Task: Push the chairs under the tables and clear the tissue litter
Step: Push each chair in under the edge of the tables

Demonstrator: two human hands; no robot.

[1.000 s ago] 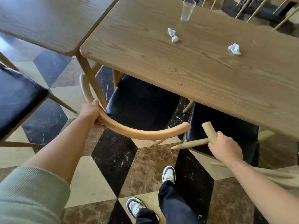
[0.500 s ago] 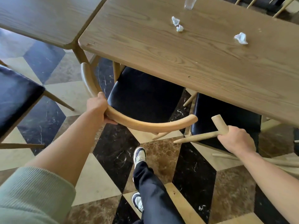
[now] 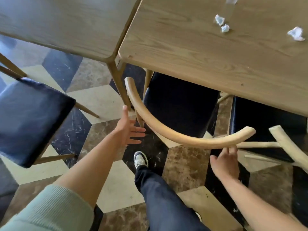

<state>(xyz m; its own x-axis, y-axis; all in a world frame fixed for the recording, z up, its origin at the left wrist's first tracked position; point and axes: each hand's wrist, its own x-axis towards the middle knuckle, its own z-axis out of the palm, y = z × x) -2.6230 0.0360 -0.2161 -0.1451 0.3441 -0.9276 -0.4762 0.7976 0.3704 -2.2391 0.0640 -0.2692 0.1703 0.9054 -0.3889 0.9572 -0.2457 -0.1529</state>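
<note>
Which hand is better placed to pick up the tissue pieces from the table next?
Probably the right hand: the tissue pieces lie on the table's far right side, while the left hand is open near its left corner.

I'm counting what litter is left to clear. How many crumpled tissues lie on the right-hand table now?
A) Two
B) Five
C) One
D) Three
D: three crumpled tissues show on the right-hand table, two small ones close together and a third apart from them, further right near the frame edge.
</note>
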